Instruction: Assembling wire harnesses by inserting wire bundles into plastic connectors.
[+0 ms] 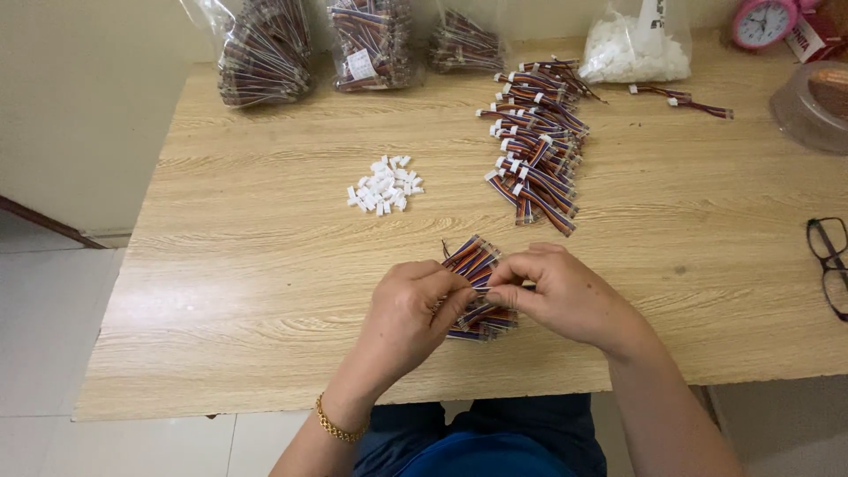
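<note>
My left hand [411,314] and my right hand [561,296] meet over a small stack of short multicoloured wire bundles [473,258] near the table's front edge. Both hands pinch wires from this stack between thumb and fingers; the fingertips touch at the middle. Part of the stack is hidden under my hands. A little heap of small white plastic connectors [385,185] lies further back to the left. A long pile of wire bundles with white connectors fitted [534,141] lies behind my right hand.
Clear bags of wire bundles [265,53] and a bag of white connectors [636,44] stand along the back of the wooden table [247,291]. A pink clock [764,22], a round plastic container [813,106] and black glasses [830,265] sit at the right.
</note>
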